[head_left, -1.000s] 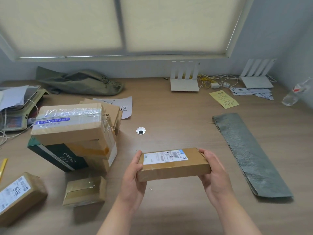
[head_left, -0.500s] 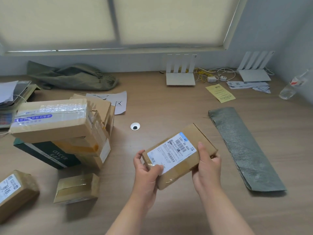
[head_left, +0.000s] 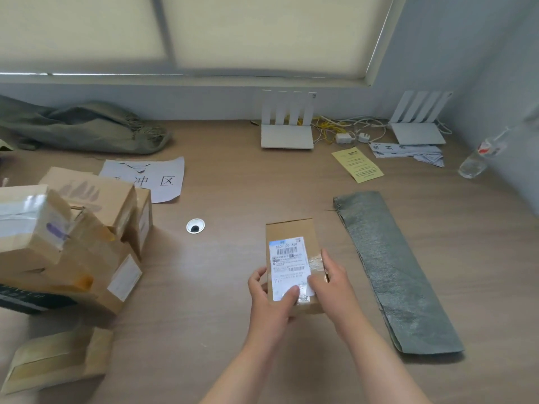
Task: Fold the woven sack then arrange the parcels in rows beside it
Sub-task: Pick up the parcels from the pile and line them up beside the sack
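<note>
Cardboard parcel (head_left: 290, 231) in left hand (head_left: 271, 298), right hand (head_left: 332, 284), long edge near woven sack (head_left: 390, 272)

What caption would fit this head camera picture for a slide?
A labelled parcel held by the left hand and right hand beside the folded sack; other parcels piled nearby.

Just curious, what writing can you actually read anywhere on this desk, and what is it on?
"冲 区": white paper sheet; the character before them is torn.
"830 B5 A68", roughly: label on the held parcel; its finer print is unreadable.
Yellow leaflet, dark box, bottle: too blurred.
</note>
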Demonstrator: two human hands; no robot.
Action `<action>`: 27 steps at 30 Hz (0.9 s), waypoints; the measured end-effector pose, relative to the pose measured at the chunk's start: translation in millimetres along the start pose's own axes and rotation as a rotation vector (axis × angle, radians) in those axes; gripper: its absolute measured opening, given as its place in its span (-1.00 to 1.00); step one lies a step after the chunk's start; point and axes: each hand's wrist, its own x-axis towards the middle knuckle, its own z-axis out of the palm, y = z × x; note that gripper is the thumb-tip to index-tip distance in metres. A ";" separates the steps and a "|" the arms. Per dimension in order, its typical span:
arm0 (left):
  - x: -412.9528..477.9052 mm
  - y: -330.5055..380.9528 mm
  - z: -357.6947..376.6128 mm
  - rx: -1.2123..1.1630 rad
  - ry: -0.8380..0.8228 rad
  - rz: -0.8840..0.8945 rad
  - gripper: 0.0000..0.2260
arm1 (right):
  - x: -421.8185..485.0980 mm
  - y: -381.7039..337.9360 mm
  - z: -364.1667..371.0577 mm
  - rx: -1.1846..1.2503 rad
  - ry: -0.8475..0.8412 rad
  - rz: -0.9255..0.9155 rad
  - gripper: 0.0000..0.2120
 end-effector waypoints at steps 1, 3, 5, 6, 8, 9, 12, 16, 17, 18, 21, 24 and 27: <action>9.4 -3.7 7.2 0.079 -0.016 0.021 -0.41 | 7.6 4.3 -5.2 -0.043 -0.008 -0.020 -0.37; 28.6 -10.0 20.9 0.249 -0.067 0.037 -0.31 | 26.0 18.0 -14.4 -0.144 -0.058 -0.065 -0.39; 49.2 -19.3 30.2 0.378 -0.148 0.050 -0.23 | 46.1 35.5 -22.4 -0.236 -0.134 -0.082 -0.37; 60.5 -25.3 33.2 0.447 -0.192 0.064 -0.20 | 54.4 44.0 -25.2 -0.266 -0.163 -0.081 -0.34; 84.5 -37.8 36.4 0.600 -0.254 0.108 -0.15 | 69.8 60.2 -29.5 -0.299 -0.217 -0.092 -0.31; 96.2 -42.3 37.4 0.671 -0.272 0.127 -0.15 | 77.3 68.3 -31.3 -0.310 -0.235 -0.099 -0.32; 127.3 -56.8 40.4 0.887 -0.256 0.168 -0.13 | 102.3 90.9 -34.8 -0.422 -0.256 -0.129 -0.25; 154.4 -68.0 51.0 1.010 -0.238 0.173 -0.11 | 132.0 104.5 -37.8 -0.553 -0.223 -0.222 -0.25; 160.9 -67.0 53.9 1.043 -0.245 0.180 -0.11 | 139.3 105.5 -39.8 -0.559 -0.209 -0.255 -0.24; 167.8 -65.0 56.6 1.090 -0.246 0.194 -0.11 | 146.4 105.3 -43.0 -0.561 -0.199 -0.272 -0.23; 188.3 -56.4 64.8 1.244 -0.212 0.271 -0.10 | 168.6 101.0 -53.4 -0.579 -0.203 -0.280 -0.21; 207.3 -47.8 72.4 1.351 -0.197 0.338 -0.09 | 193.5 93.3 -57.8 -0.641 -0.237 -0.260 -0.21; 223.7 -38.5 76.3 1.401 -0.215 0.339 -0.10 | 215.8 86.2 -58.4 -0.710 -0.235 -0.242 -0.21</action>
